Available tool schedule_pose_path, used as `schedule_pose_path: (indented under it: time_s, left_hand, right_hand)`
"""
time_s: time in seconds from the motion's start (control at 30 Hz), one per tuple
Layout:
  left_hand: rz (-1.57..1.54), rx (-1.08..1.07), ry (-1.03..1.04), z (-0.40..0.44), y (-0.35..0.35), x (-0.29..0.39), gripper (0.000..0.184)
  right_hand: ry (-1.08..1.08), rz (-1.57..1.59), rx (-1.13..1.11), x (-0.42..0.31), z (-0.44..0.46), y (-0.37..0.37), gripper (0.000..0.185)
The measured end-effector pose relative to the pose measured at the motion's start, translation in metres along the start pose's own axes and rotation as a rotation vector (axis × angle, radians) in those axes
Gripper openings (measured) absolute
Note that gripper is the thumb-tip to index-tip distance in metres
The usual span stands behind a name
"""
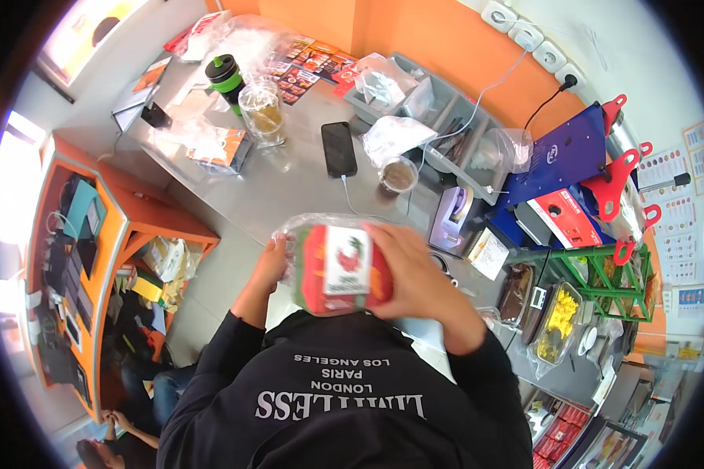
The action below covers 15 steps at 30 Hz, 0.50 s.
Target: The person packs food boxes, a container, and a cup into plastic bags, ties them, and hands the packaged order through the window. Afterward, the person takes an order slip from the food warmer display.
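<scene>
Close to my chest is a clear plastic-wrapped package [347, 266], red and green with some orange, with a white label bearing a red picture on its front. Its exact contents cannot be made out. My right hand [416, 273] grips the package's right side, fingers at the upper corner and thumb near the bottom. At the left edge, my left hand [269, 267] holds the wrap, its fingers partly hidden behind the plastic. Beyond the package lies a black phone [339, 149] with a white cable, beside a clear plastic cup [397, 176] with brown contents.
On the metal table [235, 191] stand a black-and-green bottle [225, 76], a plastic-wrapped cup [263, 115], a grey divided bin [454, 125] and a tape dispenser [452, 215]. A tray of yellow pieces [559, 320] sits right. Another person [125, 438] is at lower left.
</scene>
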<state>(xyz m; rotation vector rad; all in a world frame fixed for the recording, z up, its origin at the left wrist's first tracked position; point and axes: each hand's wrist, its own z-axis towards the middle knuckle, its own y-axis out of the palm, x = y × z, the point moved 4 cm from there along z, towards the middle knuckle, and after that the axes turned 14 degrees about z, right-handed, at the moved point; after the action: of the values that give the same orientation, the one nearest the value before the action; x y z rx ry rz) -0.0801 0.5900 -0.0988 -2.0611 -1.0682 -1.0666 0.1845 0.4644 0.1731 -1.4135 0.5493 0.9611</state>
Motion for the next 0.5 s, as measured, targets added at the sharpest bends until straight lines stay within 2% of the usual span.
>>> schedule_pose_path:
  time_s: [0.03,0.07,0.13,0.17,0.23,0.27,0.3,0.4,0.43,0.5]
  left_hand:
    - [-0.111,-0.082,0.111,0.007,0.002,-0.009,0.047]
    - [-0.225,-0.175,0.210,0.013,0.003,-0.017,0.051]
    - [-0.326,-0.198,-0.078,-0.002,0.004,-0.010,0.054]
    - [-0.330,-0.188,-0.075,-0.007,0.005,0.000,0.054]
    - [-0.104,0.079,-0.050,-0.022,0.003,0.028,0.052]
    - [0.178,0.136,-0.196,-0.037,-0.002,0.049,0.049]
    - [0.172,0.144,-0.200,-0.037,-0.004,0.046,0.049]
    - [0.261,0.083,-0.194,-0.044,0.002,0.050,0.046]
    - [0.342,0.057,-0.206,-0.048,0.009,0.054,0.047]
    - [0.427,0.027,-0.212,-0.045,0.016,0.056,0.047]
  right_hand:
    - [-0.082,0.092,0.016,0.007,0.021,0.016,0.109]
    - [-0.072,0.231,-0.008,0.023,0.035,0.036,0.110]
    - [-0.049,0.400,-0.061,0.062,0.052,0.072,0.111]
    - [-0.056,0.401,-0.070,0.078,0.053,0.081,0.111]
    - [0.073,0.305,-0.169,0.114,0.048,0.100,0.111]
    - [0.106,0.244,-0.191,0.130,0.043,0.103,0.109]
    - [0.103,0.246,-0.202,0.134,0.040,0.100,0.109]
    - [0.132,-0.088,-0.222,0.142,0.034,0.100,0.113]
    - [0.135,-0.086,-0.223,0.142,0.032,0.102,0.113]
    - [0.288,-0.262,-0.250,0.132,0.035,0.101,0.110]
